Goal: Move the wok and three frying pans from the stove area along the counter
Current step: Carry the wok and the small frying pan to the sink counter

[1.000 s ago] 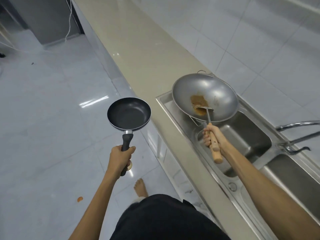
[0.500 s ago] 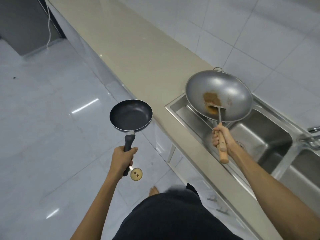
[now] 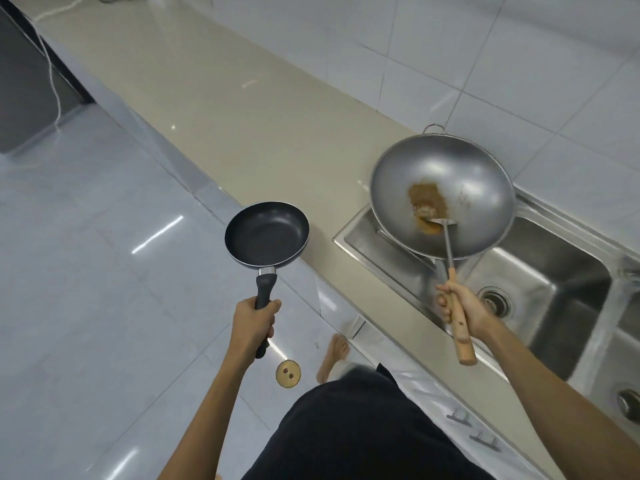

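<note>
My left hand [image 3: 252, 320] grips the black handle of a small dark frying pan [image 3: 266, 233], held level in the air over the floor just off the counter's front edge. My right hand [image 3: 460, 306] grips the wooden handle of a steel wok [image 3: 464, 181], held above the left end of the sink [image 3: 554, 282]. The wok has a brown residue patch at its bottom and a metal spatula lying inside along the handle. A small loop handle sticks out at the wok's far rim.
A long beige counter [image 3: 225, 109] runs from the sink to the far left, bare on top. A white tiled wall backs it. On the grey tiled floor lies a small round yellow disc [image 3: 288, 374], close to my bare foot [image 3: 332, 358]. A dark appliance stands at the far left.
I have walked along the counter with both pans; the sink has slid right and nearer in view. Both grips are unchanged. The faucet has left the frame.
</note>
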The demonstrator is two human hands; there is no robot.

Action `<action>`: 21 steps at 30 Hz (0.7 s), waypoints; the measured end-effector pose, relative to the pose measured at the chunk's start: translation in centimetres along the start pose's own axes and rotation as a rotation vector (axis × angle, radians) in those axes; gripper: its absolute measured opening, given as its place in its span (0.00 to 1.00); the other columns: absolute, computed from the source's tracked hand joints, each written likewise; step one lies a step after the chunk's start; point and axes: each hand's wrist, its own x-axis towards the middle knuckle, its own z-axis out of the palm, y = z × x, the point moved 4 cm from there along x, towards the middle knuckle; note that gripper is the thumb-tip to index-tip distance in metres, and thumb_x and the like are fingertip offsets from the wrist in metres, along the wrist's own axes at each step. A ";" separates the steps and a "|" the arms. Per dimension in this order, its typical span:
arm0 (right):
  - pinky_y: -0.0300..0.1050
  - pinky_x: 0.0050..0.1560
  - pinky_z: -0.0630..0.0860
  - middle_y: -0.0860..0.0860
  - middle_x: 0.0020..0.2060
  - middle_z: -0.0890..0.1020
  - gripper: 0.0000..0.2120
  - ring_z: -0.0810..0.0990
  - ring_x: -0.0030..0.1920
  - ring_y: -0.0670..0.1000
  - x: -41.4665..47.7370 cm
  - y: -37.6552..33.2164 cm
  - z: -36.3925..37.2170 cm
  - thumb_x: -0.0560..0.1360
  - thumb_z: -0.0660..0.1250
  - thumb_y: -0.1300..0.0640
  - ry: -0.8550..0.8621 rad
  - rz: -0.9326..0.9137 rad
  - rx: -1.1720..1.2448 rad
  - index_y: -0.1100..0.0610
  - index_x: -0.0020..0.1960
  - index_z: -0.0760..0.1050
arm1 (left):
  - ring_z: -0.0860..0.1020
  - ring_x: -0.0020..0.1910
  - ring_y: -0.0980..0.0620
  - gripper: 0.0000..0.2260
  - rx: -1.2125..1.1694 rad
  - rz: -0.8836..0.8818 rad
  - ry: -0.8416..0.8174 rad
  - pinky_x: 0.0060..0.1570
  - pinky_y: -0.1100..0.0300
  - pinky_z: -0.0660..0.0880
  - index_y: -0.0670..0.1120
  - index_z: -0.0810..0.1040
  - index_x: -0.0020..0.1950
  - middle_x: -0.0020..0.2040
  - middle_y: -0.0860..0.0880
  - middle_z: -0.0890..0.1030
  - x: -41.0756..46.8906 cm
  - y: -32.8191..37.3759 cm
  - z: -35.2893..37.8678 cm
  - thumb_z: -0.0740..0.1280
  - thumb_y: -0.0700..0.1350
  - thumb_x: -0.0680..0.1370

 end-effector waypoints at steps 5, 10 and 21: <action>0.43 0.26 0.73 0.53 0.27 0.76 0.04 0.74 0.24 0.52 1.7 -0.7 0.4 0.77 0.68 0.59 0.154 -0.106 -0.227 0.58 0.45 0.74 | 0.69 0.21 0.54 0.10 0.039 0.019 -0.046 0.23 0.61 0.71 0.40 0.73 0.40 0.28 0.45 0.72 5.4 3.1 1.0 0.67 0.39 0.80; 0.42 0.24 0.70 0.55 0.32 0.78 0.02 0.74 0.25 0.52 2.5 -1.1 1.9 0.78 0.65 0.59 0.340 -0.222 -0.223 0.56 0.50 0.73 | 0.70 0.21 0.52 0.09 0.075 0.049 -0.100 0.24 0.60 0.71 0.40 0.72 0.40 0.29 0.44 0.72 10.1 6.1 2.9 0.67 0.39 0.80; 0.50 0.33 0.79 0.59 0.40 0.83 0.06 0.80 0.32 0.55 2.5 -1.6 5.6 0.80 0.65 0.59 0.441 -0.169 -0.190 0.59 0.55 0.72 | 0.71 0.22 0.51 0.07 0.255 0.156 -0.275 0.22 0.60 0.70 0.41 0.74 0.41 0.29 0.45 0.73 18.7 11.8 6.4 0.66 0.39 0.79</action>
